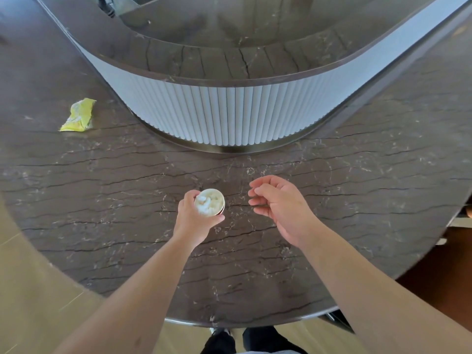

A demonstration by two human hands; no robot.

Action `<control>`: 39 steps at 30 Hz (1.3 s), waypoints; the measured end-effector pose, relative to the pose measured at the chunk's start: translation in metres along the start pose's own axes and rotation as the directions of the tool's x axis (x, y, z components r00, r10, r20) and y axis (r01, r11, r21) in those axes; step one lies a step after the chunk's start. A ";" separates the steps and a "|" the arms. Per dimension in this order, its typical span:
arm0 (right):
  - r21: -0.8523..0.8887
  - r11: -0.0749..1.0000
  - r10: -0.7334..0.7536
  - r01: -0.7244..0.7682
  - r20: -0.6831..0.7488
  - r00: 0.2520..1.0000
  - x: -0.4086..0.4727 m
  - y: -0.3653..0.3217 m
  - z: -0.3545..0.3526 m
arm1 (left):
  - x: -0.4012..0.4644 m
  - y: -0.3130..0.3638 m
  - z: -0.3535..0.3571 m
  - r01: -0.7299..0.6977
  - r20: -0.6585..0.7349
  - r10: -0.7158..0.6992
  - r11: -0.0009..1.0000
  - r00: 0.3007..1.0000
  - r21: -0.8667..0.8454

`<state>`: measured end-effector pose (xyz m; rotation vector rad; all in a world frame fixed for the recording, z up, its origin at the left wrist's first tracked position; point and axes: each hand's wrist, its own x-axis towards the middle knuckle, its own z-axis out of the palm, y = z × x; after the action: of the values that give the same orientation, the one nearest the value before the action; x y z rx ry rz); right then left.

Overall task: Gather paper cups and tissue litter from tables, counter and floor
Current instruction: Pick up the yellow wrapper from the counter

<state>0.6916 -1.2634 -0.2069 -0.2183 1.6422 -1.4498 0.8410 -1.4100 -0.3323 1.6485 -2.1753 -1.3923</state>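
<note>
While my left hand (194,217) curls its fingers and thumb round the paper cup (210,202), the cup stands upright with its long axis vertical and its open mouth facing up toward me, so I look straight down into it. White crumpled tissue (206,203) fills the inside. I hold the cup over the dark marbled worktop (127,200), near the middle of its front part; I cannot tell whether its base touches the surface. My right hand (277,204) hangs just beside the cup, apart from it, fingers loosely bent and spread, holding nothing. Farther out to the left, well apart from both hands, a crumpled yellow wrapper (78,115) lies on the worktop. Beyond the hands rises a curved white fluted panel (229,116) topped by a second dark ledge (204,65).
</note>
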 end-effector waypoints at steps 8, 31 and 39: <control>-0.036 0.999 0.016 -0.015 0.039 0.999 0.005 0.000 -0.020 | -0.008 0.011 0.020 0.017 -0.020 -0.018 0.999 1.000 -0.041; -0.004 0.999 -0.052 0.055 0.252 0.966 -0.014 -0.052 0.028 | -0.085 0.080 -0.103 -0.221 -0.236 0.139 0.903 0.962 -0.369; -0.030 0.996 -0.066 0.082 0.356 0.932 -0.030 -0.053 0.082 | -0.117 0.060 -0.159 -0.276 -0.378 0.110 0.864 0.919 -0.421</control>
<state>0.7450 -1.3173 -0.1387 -0.5418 1.3813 -1.3387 0.9330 -1.4115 -0.1477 1.3247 -1.5983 -1.3169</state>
